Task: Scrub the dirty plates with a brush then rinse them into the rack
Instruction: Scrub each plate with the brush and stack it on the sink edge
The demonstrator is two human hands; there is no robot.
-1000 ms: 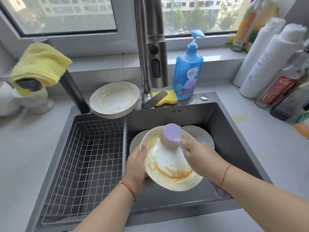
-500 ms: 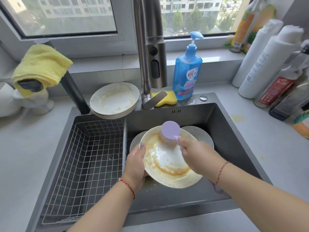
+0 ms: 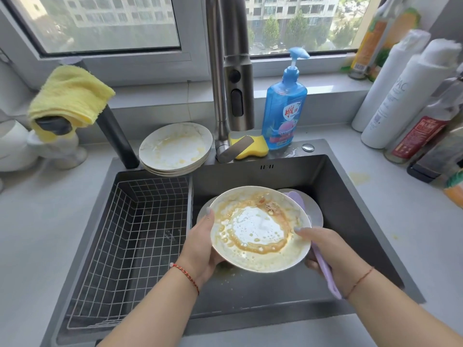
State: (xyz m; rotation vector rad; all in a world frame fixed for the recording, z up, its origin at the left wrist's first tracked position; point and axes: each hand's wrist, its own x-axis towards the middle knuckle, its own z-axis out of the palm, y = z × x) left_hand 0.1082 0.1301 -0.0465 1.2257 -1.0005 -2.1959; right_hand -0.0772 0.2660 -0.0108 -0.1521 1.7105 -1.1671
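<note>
Two hands on one plate (image 3: 260,230) | left hand (image 3: 200,242) grips left rim | right hand (image 3: 330,251) grips right rim, clasping brush (image 3: 323,266), handle pointing toward sink's near edge | rack (image 3: 130,234) lies left, nearer left hand

The glossy ceramic plate (image 3: 260,256) is gleaming wet; the sink (image 3: 333,186) is showing matt dark metal; the rack (image 3: 130,234) is thin wire; the cloth (image 3: 70,96) is looking fluffy.

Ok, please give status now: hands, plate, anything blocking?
Left hand grips plate rim. Right hand holds brush, thumb on plate rim. Plate soapy, brown ring left, over sink. Rack free.
</note>
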